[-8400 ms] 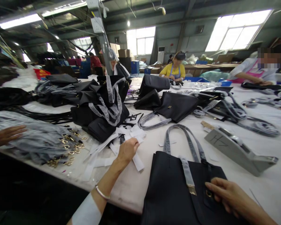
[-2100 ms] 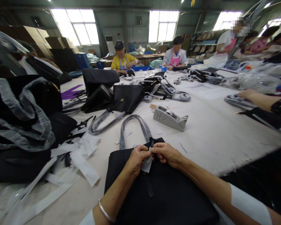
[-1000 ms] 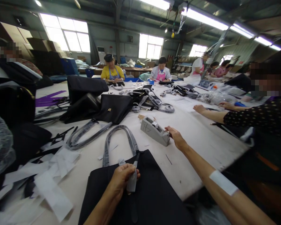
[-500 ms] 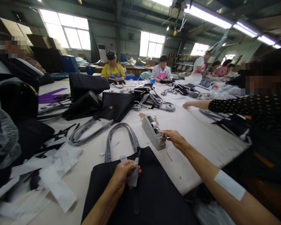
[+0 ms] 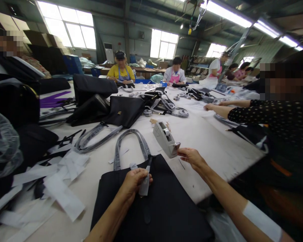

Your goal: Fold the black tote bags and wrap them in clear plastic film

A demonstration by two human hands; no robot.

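A black bag (image 5: 171, 198) lies flat on the table in front of me, its plastic-wrapped handle (image 5: 133, 132) looped out beyond its top edge. My left hand (image 5: 137, 179) is closed around a narrow black strap on the bag, pinching a white wrapping strip (image 5: 144, 188) over it. Further right stands a grey tape dispenser (image 5: 164, 139) with a roll in it. My right hand (image 5: 192, 157) is at its cutter end, thumb and fingers pinched together on what looks like the end of clear tape. The tape itself barely shows.
White paper strips (image 5: 63, 195) litter the table at left. More black bags (image 5: 126, 109) and wrapped handles (image 5: 96, 137) lie beyond. At right, a co-worker's arms in dotted sleeves (image 5: 244, 112) reach over the table (image 5: 217, 141). Other people sit at the far side.
My right hand has drawn slightly down and right from the dispenser's cutter. My left hand keeps its grip on the wrapped strap. A co-worker's second arm now shows at right.
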